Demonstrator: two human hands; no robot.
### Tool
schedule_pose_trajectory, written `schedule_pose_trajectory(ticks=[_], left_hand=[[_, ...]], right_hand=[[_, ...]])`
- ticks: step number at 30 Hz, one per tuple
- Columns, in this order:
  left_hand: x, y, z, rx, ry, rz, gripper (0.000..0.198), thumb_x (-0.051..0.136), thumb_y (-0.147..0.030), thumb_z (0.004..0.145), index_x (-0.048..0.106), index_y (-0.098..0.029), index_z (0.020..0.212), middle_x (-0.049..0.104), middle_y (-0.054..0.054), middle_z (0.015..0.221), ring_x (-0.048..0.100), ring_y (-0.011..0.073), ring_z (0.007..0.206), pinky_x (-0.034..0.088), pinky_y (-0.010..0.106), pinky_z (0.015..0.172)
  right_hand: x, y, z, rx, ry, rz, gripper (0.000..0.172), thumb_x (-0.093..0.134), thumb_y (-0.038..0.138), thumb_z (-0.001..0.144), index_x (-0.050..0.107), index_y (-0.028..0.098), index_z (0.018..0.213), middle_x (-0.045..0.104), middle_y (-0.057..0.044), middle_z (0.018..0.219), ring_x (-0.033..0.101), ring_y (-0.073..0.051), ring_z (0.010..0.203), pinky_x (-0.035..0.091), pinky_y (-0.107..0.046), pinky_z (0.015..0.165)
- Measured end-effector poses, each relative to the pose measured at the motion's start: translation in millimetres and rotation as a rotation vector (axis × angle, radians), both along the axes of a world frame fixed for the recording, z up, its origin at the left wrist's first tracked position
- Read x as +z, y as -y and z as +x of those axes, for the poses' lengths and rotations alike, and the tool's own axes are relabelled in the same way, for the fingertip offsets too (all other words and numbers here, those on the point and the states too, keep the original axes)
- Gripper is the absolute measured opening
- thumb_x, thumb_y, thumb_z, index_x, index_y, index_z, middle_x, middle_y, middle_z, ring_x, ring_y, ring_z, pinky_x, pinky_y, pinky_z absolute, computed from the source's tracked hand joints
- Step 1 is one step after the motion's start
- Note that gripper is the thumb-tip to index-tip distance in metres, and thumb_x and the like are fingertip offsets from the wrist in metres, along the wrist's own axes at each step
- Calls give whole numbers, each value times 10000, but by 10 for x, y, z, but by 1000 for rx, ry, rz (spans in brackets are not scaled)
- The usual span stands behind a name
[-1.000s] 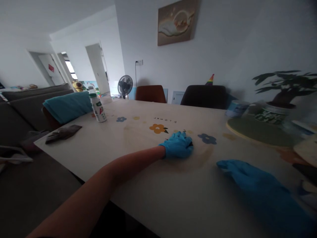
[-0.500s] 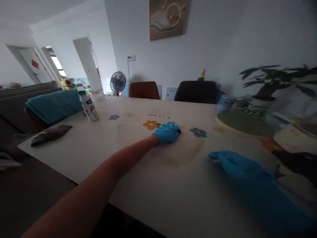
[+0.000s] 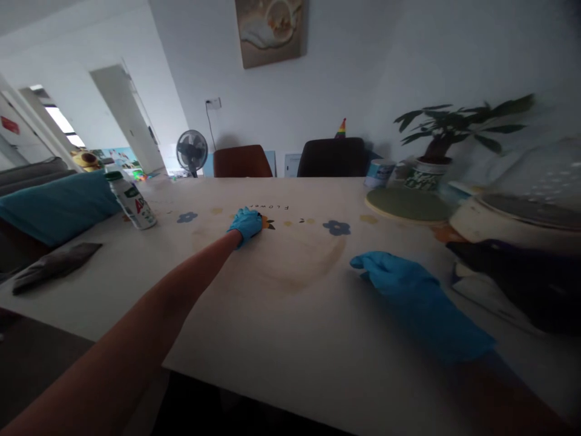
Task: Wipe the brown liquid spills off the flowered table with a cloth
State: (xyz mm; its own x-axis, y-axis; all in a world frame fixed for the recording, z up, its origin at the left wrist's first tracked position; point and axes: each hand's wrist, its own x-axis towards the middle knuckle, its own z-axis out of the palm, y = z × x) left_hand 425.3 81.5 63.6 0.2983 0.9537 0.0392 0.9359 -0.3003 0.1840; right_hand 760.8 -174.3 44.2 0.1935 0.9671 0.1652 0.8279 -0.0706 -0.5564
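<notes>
A blue glove covers my left hand (image 3: 246, 225), which presses down on the pale tabletop (image 3: 290, 327) over an orange printed flower. Its fingers are bent around something dark, of which only a small edge shows at the right side of the glove. My right hand (image 3: 397, 275), also in a blue glove, hovers above the table to the right with its fingers drawn together. Nothing shows between them. A brownish curved smear (image 3: 313, 272) lies on the surface between the two hands.
At the left stand a white bottle with green cap (image 3: 131, 201) and a crumpled grey cloth (image 3: 57, 266). To the right are a green round mat (image 3: 406, 204), a potted plant (image 3: 438, 148), a lidded pot (image 3: 508, 218) and a black cloth (image 3: 517, 278). Chairs (image 3: 333, 158) line the far side.
My left hand has slid left across the table, from right of the orange flower onto it. The view has turned right. My right hand stays raised over the table.
</notes>
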Motion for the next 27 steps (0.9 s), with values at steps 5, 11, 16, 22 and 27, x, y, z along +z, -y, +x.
schedule_pose_trajectory(ticks=[5, 11, 16, 22, 27], left_hand=[[-24, -1, 332, -167, 6, -11, 278, 607, -325, 1225, 743, -135, 1376, 682, 187, 1582, 614, 339, 1494, 474, 564, 1318], [-76, 244, 1138, -454, 94, -39, 441, 464, -261, 1236, 613, -136, 1632, 547, 202, 1810, 523, 296, 1635, 363, 435, 1421], [-85, 382, 1713, -611, 164, -88, 505, 534, -294, 1202, 594, -154, 1683, 579, 204, 1795, 595, 310, 1626, 455, 438, 1402], [-33, 404, 1813, -699, 127, -99, 432, 547, -306, 1179, 724, -201, 1558, 474, 141, 1902, 397, 336, 1794, 308, 513, 1500], [-21, 604, 1462, -958, 141, -116, 494, 511, -341, 1207, 715, -200, 1634, 603, 124, 1812, 554, 296, 1679, 348, 446, 1481]], right_hand=[[204, 77, -160, -32, -64, -125, 392, 611, 258, 942, 913, 273, 1193, 889, -96, 1394, 887, -328, 1197, 692, -509, 1174], [181, 84, -148, -49, -64, -105, 377, 600, 270, 975, 914, 279, 1184, 887, -86, 1403, 899, -309, 1121, 700, -499, 1154], [142, 58, -78, -15, -16, -77, 387, 590, 284, 980, 922, 304, 1179, 899, -57, 1372, 897, -300, 1128, 709, -484, 1142], [97, 54, -31, -41, -62, -54, 415, 585, 304, 965, 923, 284, 1205, 895, -78, 1376, 887, -312, 1141, 729, -508, 1101], [233, 159, -127, -64, -108, -48, 388, 568, 274, 963, 911, 290, 1147, 900, -71, 1350, 884, -305, 1143, 699, -498, 1164]])
